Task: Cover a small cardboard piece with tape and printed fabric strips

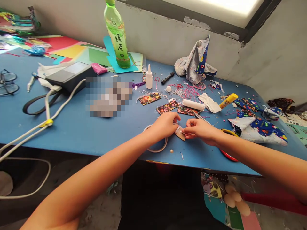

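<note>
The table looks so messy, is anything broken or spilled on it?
Nothing looks spilled or broken. The blue table is cluttered: pink threads lie tangled, patterned scraps are scattered, crumpled fabric sits by the wall. The green bottle and glue bottle stand upright. Both hands, left and right, pinch a small brown piece.

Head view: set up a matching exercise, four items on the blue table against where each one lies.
Items:
1. green tea bottle
2. eyeglasses
3. yellow glue stick
4. small brown card piece

Places:
A. far left edge of the table
B. pinched between the left hand and right hand
C. standing at the back by the wall
D. lying right of the white paper roll

Pairs: 1-C, 2-A, 3-D, 4-B
</note>
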Demonstrator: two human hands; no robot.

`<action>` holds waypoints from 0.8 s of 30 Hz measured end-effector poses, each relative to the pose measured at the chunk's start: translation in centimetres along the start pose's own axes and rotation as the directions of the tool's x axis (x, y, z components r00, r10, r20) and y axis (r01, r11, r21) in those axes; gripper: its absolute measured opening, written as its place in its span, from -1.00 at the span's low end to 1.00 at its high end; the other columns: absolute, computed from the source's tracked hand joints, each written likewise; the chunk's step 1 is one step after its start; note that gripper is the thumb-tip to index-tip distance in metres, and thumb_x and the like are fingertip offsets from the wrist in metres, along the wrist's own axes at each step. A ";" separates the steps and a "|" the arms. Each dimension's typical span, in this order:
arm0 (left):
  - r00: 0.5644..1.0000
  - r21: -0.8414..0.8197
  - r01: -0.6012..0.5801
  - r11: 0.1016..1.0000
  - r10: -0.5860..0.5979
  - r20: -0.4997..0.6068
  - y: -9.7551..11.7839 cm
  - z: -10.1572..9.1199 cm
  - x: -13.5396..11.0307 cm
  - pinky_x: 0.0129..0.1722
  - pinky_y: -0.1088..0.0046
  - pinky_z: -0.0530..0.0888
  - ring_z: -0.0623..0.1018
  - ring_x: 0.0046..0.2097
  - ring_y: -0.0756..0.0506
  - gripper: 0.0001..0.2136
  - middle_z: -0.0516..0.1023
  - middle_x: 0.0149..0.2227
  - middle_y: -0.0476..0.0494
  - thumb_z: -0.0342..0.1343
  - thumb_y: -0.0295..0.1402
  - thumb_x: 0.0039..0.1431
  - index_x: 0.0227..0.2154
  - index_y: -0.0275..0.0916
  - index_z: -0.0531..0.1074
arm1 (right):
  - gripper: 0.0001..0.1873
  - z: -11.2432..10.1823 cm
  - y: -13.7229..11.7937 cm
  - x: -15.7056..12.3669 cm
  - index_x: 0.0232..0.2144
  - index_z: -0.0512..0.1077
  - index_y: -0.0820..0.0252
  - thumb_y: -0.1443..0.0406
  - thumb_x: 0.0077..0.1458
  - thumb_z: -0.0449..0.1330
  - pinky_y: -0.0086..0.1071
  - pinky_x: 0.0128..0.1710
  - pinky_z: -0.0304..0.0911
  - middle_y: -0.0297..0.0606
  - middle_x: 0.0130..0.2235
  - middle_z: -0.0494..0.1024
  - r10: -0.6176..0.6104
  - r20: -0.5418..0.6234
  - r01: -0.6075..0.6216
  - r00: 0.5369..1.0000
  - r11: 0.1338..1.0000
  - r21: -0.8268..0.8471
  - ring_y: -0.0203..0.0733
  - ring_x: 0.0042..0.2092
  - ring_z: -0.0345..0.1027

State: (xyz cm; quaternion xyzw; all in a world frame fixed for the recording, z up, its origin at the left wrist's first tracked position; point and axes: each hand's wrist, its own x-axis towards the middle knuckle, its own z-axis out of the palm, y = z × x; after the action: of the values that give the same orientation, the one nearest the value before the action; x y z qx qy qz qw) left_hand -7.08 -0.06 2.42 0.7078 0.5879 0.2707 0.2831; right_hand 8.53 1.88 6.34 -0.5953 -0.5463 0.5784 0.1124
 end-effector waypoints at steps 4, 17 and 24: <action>1.000 0.006 -0.005 1.000 0.005 0.000 0.1 -0.1 0.0 -0.18 0.45 0.44 0.53 -0.26 -0.07 -0.74 0.56 -0.31 -0.09 0.10 -0.52 0.02 -0.19 -0.30 0.52 | -0.64 0.3 -0.2 0.1 -0.64 0.15 0.21 0.61 0.03 0.12 -0.58 -0.50 0.38 -0.43 -0.63 0.42 0.003 -0.014 -0.004 1.000 1.000 -0.020 -0.46 -0.56 0.35; 1.000 0.014 -0.001 1.000 0.001 0.019 -0.1 0.0 0.1 -0.19 0.45 0.43 0.52 -0.29 -0.08 -0.75 0.52 -0.40 -0.05 0.10 -0.50 0.01 -0.21 -0.28 0.52 | -0.63 0.6 -0.7 0.8 -0.68 0.15 0.18 0.64 -0.13 0.18 -0.60 -0.64 0.22 -0.47 -0.69 0.32 -0.025 -0.004 0.024 1.000 0.977 -0.212 -0.42 -0.61 0.28; 0.998 0.021 0.042 0.999 -0.043 0.035 0.3 -0.3 0.0 -0.19 0.46 0.45 0.52 -0.32 -0.06 -0.75 0.54 -0.36 -0.06 0.10 -0.51 0.02 -0.20 -0.29 0.52 | -0.63 0.3 -1.0 1.1 -0.67 0.13 0.17 0.60 -0.09 0.17 -0.56 -0.62 0.17 -0.48 -0.68 0.28 -0.061 0.023 0.065 0.998 0.924 -0.377 -0.39 -0.60 0.30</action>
State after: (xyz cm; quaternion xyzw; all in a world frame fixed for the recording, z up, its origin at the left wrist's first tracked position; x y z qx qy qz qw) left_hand -7.09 -0.07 2.84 0.7028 0.6001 0.2460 0.2922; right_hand 7.53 2.96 6.39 -0.5848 -0.6668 0.4619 0.0114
